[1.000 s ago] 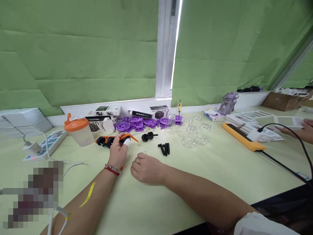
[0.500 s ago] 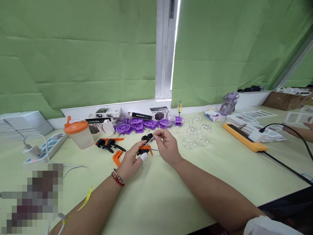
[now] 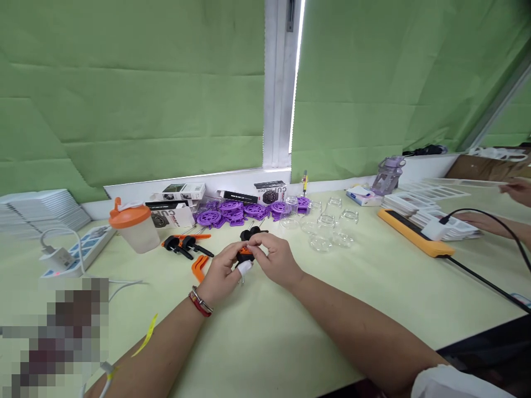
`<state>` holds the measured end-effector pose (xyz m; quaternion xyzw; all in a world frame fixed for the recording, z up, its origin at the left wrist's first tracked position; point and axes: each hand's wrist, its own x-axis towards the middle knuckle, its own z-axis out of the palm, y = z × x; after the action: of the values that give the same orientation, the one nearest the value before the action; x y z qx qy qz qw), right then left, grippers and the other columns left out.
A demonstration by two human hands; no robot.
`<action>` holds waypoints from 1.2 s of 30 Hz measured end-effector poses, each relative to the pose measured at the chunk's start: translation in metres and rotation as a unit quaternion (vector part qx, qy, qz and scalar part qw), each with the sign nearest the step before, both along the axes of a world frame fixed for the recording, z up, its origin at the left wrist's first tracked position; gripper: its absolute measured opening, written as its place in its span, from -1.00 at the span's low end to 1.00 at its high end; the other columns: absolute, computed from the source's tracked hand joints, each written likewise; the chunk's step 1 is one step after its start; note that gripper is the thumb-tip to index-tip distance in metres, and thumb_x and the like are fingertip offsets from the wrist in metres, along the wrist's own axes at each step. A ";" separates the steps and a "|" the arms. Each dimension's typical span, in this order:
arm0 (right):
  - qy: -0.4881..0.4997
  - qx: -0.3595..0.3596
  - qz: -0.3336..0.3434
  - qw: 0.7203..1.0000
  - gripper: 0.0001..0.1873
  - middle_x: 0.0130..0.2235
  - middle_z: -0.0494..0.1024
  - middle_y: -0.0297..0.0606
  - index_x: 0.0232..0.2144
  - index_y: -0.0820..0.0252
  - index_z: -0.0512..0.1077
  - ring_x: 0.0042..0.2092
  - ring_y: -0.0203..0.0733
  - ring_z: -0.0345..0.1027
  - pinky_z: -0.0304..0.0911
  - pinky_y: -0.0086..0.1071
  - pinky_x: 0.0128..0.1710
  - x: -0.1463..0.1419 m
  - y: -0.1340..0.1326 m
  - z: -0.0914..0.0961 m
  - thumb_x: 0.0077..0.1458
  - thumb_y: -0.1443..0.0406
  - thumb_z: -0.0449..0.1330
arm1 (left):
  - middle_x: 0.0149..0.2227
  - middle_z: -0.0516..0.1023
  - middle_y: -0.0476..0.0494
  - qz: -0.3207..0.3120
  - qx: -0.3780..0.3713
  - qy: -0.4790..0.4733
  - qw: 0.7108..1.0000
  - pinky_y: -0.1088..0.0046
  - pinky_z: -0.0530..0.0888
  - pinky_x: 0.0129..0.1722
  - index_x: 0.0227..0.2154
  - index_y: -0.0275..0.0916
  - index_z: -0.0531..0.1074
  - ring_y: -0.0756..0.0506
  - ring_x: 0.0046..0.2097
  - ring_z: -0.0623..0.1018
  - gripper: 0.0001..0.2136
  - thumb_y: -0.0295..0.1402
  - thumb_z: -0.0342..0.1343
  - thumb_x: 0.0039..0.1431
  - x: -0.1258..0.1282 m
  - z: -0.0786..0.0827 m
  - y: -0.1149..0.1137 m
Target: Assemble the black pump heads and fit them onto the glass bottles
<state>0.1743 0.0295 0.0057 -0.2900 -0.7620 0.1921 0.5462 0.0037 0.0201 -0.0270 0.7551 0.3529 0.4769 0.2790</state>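
Between the fingers of my left hand [image 3: 222, 272] is a black-and-orange plastic part [image 3: 245, 255], held just above the table. White tape or a cover wraps the thumb, and a metal pin sticks out below the part. My right hand [image 3: 276, 260] meets it from the right with thumb and forefinger pinched at its upper edge; whatever those fingertips grip is hidden. A round black piece [image 3: 251, 232] shows just behind the fingers. Left of my hands lie an orange bent bracket [image 3: 199, 267] and black knob-like pieces with stems [image 3: 188, 244].
Purple round plastic parts [image 3: 232, 210] and "cup holder" boxes [image 3: 178, 215] line the back. Clear glass cups [image 3: 326, 226] stand right of them. At left are an orange-lidded shaker [image 3: 135, 226] and a power strip [image 3: 89, 243]; an orange-black strip [image 3: 415, 233] and another person's hands [image 3: 481, 222] are at right.
My right hand has moved left and slightly down, closing onto the plastic part. The thin metal rod it pinched is now out of sight. At right, the other person's hands have shifted with a white sheet.
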 end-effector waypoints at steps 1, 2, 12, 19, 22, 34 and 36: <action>-0.014 0.016 0.002 1.000 -0.85 -0.33 0.54 -0.26 -0.37 0.17 0.45 -0.25 -0.22 0.38 0.28 -0.31 -0.17 -0.001 0.000 -0.001 0.12 0.39 0.08 | 0.08 0.40 -0.25 -0.009 -0.014 -0.017 1.000 0.25 0.41 0.01 0.06 -0.14 0.35 -0.19 0.05 0.44 -0.59 -0.41 0.12 0.11 0.001 0.001 0.000; -0.026 0.032 0.003 0.999 -0.84 -0.31 0.55 -0.25 -0.34 0.16 0.47 -0.22 -0.20 0.38 0.27 -0.29 -0.14 -0.001 0.001 -0.002 0.14 0.39 0.07 | 0.05 0.43 -0.24 -0.014 -0.032 -0.036 0.999 0.26 0.42 -0.02 0.04 -0.15 0.37 -0.18 0.02 0.46 -0.60 -0.41 0.13 0.11 0.002 0.002 -0.001; -0.180 0.077 -0.012 0.981 -0.66 0.05 0.41 -0.11 -0.06 0.15 0.42 0.05 -0.04 0.21 0.13 -0.06 0.00 -0.001 0.006 -0.011 0.19 0.40 -0.03 | -0.02 0.46 -0.15 0.039 -0.149 -0.170 0.973 0.34 0.38 -0.02 0.11 -0.12 0.28 -0.09 -0.04 0.46 -0.47 -0.33 0.21 0.04 -0.001 0.007 0.002; -0.152 -0.030 -0.037 0.987 -0.80 -0.33 0.53 -0.22 -0.27 0.19 0.47 -0.31 -0.19 0.34 0.21 -0.31 -0.27 -0.006 -0.005 -0.008 0.17 0.27 0.06 | -0.27 0.51 -0.04 0.053 -0.225 -0.347 0.909 0.41 0.40 -0.19 -0.15 -0.17 0.36 -0.04 -0.24 0.54 -0.65 -0.25 0.25 -0.01 0.002 0.018 0.001; -0.162 -0.160 0.006 0.974 -0.72 -0.38 0.53 -0.29 -0.13 0.15 0.44 -0.41 -0.25 0.34 0.19 -0.38 -0.39 -0.009 -0.002 -0.017 0.12 0.18 0.13 | -0.30 0.49 -0.01 0.024 -0.259 -0.387 0.885 0.45 0.39 -0.26 -0.24 -0.17 0.31 -0.04 -0.22 0.54 -0.68 -0.29 0.28 -0.04 0.009 0.022 -0.003; 0.009 -0.302 0.075 0.950 -0.86 -0.46 0.44 -0.34 -0.33 0.25 0.42 -0.47 -0.33 0.30 0.21 -0.45 -0.46 -0.013 0.016 -0.033 -0.03 0.42 0.14 | -0.28 0.41 0.08 0.044 -0.233 -0.303 0.923 0.44 0.38 -0.16 -0.31 -0.15 0.23 0.04 -0.26 0.47 -0.71 -0.36 0.25 -0.05 0.013 0.019 -0.006; -0.006 -0.278 0.071 0.958 -0.84 -0.39 0.47 -0.31 -0.30 0.24 0.41 -0.43 -0.33 0.31 0.21 -0.45 -0.44 -0.012 0.016 -0.034 -0.03 0.39 0.15 | -0.30 0.40 0.09 0.041 -0.234 -0.315 0.919 0.45 0.39 -0.17 -0.33 -0.15 0.22 0.05 -0.27 0.47 -0.72 -0.36 0.24 -0.05 0.013 0.018 -0.006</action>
<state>0.1620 0.0454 -0.0280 -0.3765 -0.7002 0.4334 0.4244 0.0164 0.0144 -0.0085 0.4638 0.3789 0.6048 0.5249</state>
